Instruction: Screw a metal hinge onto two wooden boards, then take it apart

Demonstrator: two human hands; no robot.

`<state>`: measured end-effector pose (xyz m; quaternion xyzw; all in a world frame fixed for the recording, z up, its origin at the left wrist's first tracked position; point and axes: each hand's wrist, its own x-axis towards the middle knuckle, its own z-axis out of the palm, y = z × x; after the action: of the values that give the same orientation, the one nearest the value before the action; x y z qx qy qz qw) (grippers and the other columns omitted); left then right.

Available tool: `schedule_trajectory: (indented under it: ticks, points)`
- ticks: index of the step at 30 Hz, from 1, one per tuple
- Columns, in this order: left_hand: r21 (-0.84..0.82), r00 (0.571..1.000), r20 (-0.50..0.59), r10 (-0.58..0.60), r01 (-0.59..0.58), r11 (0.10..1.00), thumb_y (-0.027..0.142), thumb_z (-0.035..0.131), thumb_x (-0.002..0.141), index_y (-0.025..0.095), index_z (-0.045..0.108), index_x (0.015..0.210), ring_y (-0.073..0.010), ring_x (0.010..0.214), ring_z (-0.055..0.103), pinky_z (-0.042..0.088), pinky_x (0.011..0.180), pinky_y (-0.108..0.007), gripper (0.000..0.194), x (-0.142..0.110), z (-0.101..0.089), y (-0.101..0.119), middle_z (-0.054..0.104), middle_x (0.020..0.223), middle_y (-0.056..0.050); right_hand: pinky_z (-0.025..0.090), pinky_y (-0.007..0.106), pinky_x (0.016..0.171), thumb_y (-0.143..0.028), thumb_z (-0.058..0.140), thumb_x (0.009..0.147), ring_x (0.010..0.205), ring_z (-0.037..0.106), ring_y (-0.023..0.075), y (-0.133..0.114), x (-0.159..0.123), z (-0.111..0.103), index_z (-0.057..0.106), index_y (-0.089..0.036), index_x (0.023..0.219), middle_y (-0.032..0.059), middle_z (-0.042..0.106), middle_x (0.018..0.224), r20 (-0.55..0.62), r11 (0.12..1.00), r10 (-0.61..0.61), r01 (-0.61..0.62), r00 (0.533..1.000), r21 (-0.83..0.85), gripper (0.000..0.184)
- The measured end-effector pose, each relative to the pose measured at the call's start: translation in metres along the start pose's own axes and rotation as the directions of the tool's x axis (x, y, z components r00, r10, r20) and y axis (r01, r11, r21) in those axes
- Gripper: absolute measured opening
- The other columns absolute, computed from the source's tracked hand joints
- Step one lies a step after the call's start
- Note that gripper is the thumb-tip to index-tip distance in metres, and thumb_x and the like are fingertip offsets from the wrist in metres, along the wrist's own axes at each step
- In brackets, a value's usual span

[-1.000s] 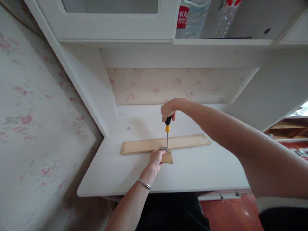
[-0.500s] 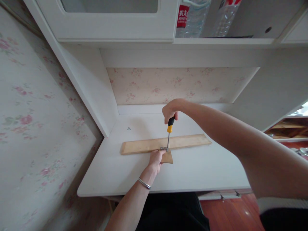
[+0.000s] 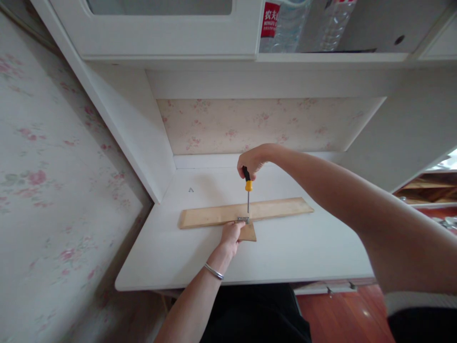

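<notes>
My right hand (image 3: 252, 162) is closed round the black and yellow handle of a screwdriver (image 3: 248, 185), its shaft pointing down. The tip hangs just above a small metal hinge (image 3: 243, 219), seemingly apart from it. That hinge lies where a long pale wooden board (image 3: 207, 216) meets a short wooden piece (image 3: 249, 232). My left hand (image 3: 231, 232), with a silver bangle at the wrist, grips the short piece from the left, thumb near the hinge. Its other fingers are mostly hidden.
Both boards rest on a white desk (image 3: 285, 257). A small triangular mark or object (image 3: 191, 190) lies at the back left. Overhead, a white cabinet (image 3: 171, 40) juts out, with plastic bottles (image 3: 291, 26) on its shelf. Flowered wallpaper (image 3: 67, 190) covers the left wall.
The screwdriver has risen off the hinge, and my right hand has shifted slightly left and changed its hold on the handle. My left hand and the boards stay in place.
</notes>
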<state>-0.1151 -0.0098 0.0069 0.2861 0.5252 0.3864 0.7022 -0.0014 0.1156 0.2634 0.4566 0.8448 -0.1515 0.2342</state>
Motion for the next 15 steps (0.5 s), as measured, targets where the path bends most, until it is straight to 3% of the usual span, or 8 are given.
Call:
schedule_trajectory:
  ticks: [4,8,15]
  points:
    - [0.041,1.000,-0.006,-0.003,0.004,0.999,0.027,0.068,0.065,0.020,0.066,0.087,-0.0228,0.087,0.060,0.039,0.060,-0.028,0.023,-0.003,0.000,0.001,0.067,0.094,-0.007,0.038,0.028,0.062,-0.013,0.075,0.060,0.077,0.058,0.0207,0.005,-0.004,0.002,0.069,-0.019,0.091,0.0014,0.066,0.082,-0.018,1.000,0.000,0.000,1.000,0.002,0.032]
    - [0.155,0.997,-0.006,0.080,-0.078,0.985,0.033,0.066,0.069,0.019,0.067,0.084,-0.0220,0.080,0.060,0.037,0.056,-0.026,0.021,-0.004,0.000,0.000,0.067,0.088,-0.008,0.039,0.027,0.061,-0.023,0.075,0.064,0.074,0.059,0.0197,0.018,-0.011,0.012,0.068,-0.018,0.095,0.0024,0.066,0.083,-0.060,0.994,0.074,-0.069,0.995,0.080,0.031]
    - [0.363,0.992,-0.031,0.119,-0.100,0.926,0.042,0.063,0.073,0.018,0.066,0.082,-0.0211,0.070,0.058,0.036,0.047,-0.025,0.026,-0.006,0.001,-0.002,0.065,0.081,-0.007,0.041,0.027,0.061,-0.032,0.074,0.067,0.076,0.060,0.0207,0.049,-0.044,0.060,0.069,-0.022,0.091,0.0022,0.067,0.086,-0.249,0.983,0.113,-0.072,0.962,0.169,0.027]
